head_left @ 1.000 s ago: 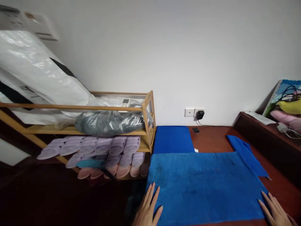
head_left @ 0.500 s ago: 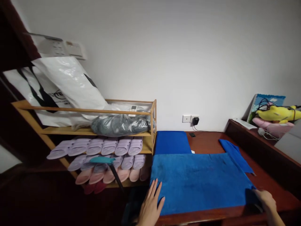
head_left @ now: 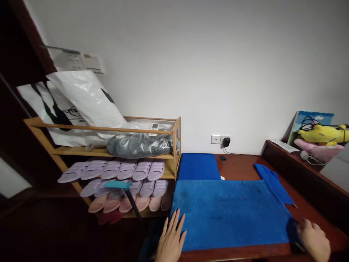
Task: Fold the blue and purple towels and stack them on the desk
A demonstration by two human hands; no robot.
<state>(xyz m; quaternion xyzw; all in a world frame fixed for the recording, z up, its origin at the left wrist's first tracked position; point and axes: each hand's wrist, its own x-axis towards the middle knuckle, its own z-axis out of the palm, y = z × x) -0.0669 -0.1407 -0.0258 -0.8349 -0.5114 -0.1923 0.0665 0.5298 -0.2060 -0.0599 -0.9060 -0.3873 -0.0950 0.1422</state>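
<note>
A blue cloth (head_left: 226,211) lies spread flat on the front of the reddish-brown wooden table, with dark smudges on its surface. My left hand (head_left: 171,236) rests at its left edge, fingers stretched out and the fingertips on the fabric. Beside the cloth's lower right corner is my right hand (head_left: 313,238), its fingers curled in; what they hold, if anything, is hidden. A dark shadow falls on the cloth there. Behind the spread cloth lies a folded blue cloth (head_left: 199,165), and a narrow blue cloth (head_left: 274,183) lies to the right.
On the left stands a wooden shoe rack (head_left: 176,156) with several lilac and pink slippers (head_left: 127,169), white bags (head_left: 87,98) and a plastic-wrapped grey bundle (head_left: 139,145). A black plug (head_left: 226,142) sits in the wall socket. A yellow plush toy (head_left: 321,133) lies on the raised right ledge.
My right hand has turned, its back now more in view, and shifted slightly right and down beside the cloth's corner. The left hand stays at the left edge. The view has shifted slightly.
</note>
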